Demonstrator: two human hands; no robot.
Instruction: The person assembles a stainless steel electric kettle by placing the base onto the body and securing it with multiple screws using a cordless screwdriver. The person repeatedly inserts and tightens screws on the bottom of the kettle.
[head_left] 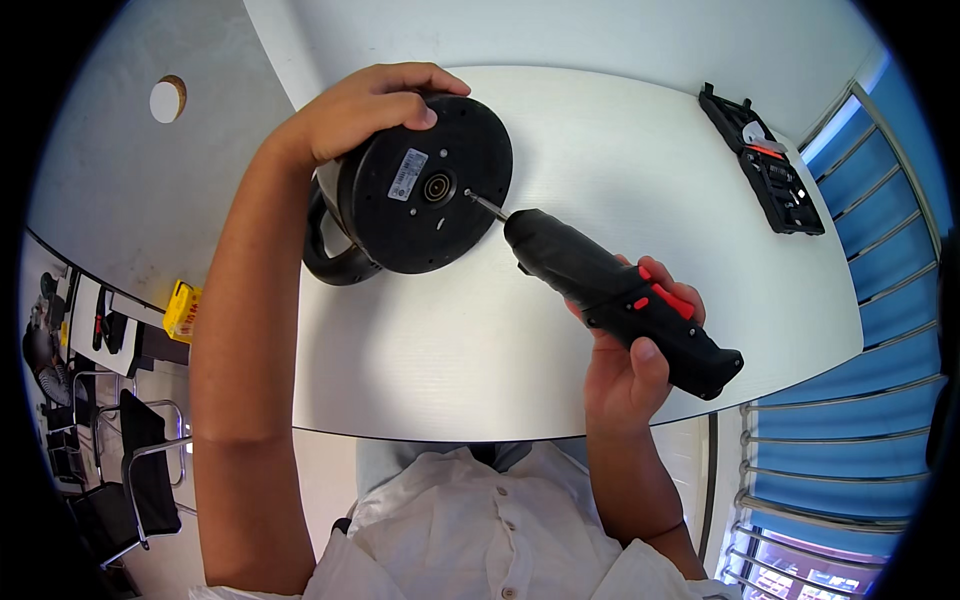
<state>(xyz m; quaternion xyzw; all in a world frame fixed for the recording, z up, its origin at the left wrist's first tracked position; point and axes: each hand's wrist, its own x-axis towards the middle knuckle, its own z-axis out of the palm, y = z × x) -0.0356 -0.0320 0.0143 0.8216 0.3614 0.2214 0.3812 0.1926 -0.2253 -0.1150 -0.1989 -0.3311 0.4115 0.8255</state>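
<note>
My left hand (365, 105) grips the top edge of a black electric kettle (420, 190) lying on its side, its round base turned toward me and its handle (335, 262) down at the left. My right hand (625, 365) holds a black electric screwdriver with red buttons (620, 295). Its metal bit (487, 206) touches the kettle's base just right of the centre socket. A white label sits on the base.
The kettle rests on a white table (560, 130). An open black case of screwdriver bits (765, 165) lies at the far right of the table. Blue blinds and a metal rail (860, 330) stand to the right. A yellow box (183, 310) and black chairs (130, 470) are left below.
</note>
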